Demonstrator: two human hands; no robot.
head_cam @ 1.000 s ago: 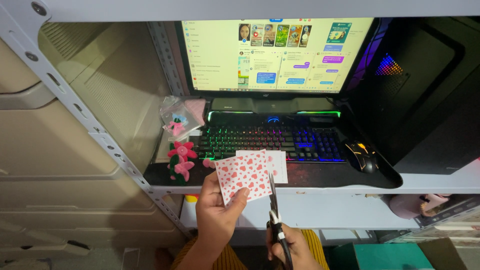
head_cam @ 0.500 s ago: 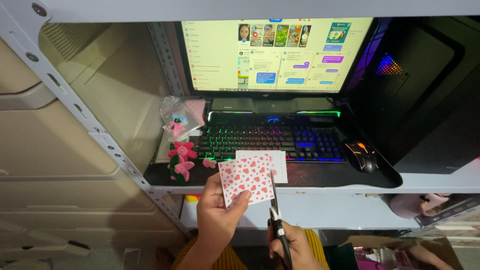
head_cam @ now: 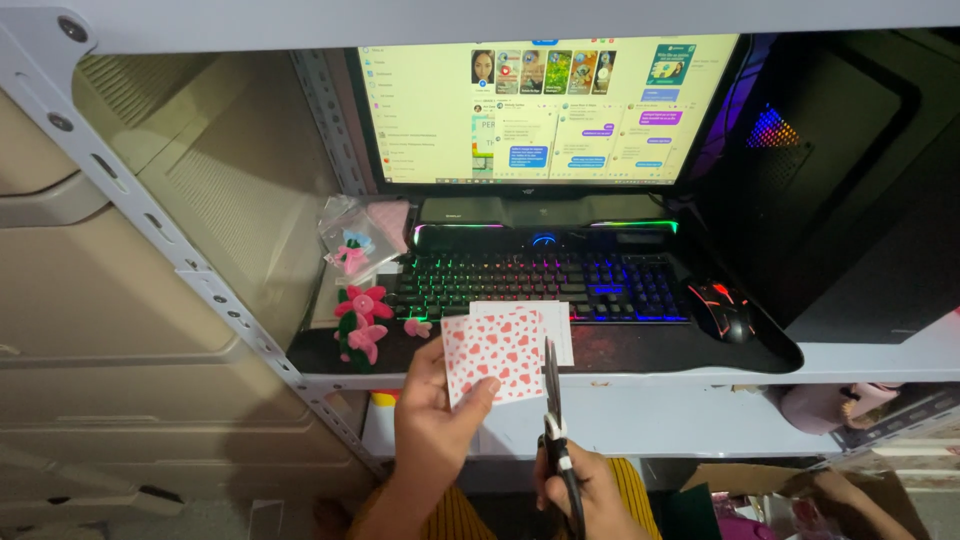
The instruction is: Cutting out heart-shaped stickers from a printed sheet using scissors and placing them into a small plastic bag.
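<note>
While gripping scissors (head_cam: pixel 553 420), right hand (head_cam: pixel 585 490) closed.

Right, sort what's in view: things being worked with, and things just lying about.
In hand:
left hand holding heart-patterned paper
right hand holding scissors

Lying about:
white paper
keyboard
mouse
monitor
pink toy flowers

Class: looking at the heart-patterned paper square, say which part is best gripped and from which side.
Grip the heart-patterned paper at its lower left corner, from below, as the left hand does; the scissors stand along the right edge, so that side should stay free.
</note>
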